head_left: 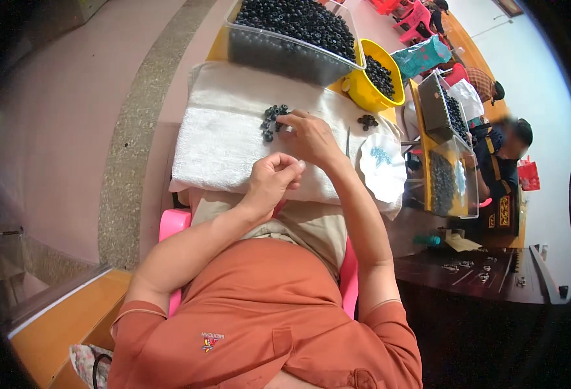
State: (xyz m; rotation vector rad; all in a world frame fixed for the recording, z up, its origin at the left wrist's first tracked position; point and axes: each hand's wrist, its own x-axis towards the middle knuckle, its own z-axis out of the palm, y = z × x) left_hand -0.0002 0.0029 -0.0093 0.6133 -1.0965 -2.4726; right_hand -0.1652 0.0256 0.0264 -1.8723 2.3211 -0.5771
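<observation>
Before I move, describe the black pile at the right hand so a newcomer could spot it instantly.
Find the white towel in front of the person, just below the clear bin in the picture. Near its middle, at the right hand, lies the black pile. It is looser and larger than the compact cluster near the yellow basin.

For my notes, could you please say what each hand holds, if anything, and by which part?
The left hand pinches; whether anything is held cannot be told. The right hand is at the black pieces; any hold is hidden.
</observation>
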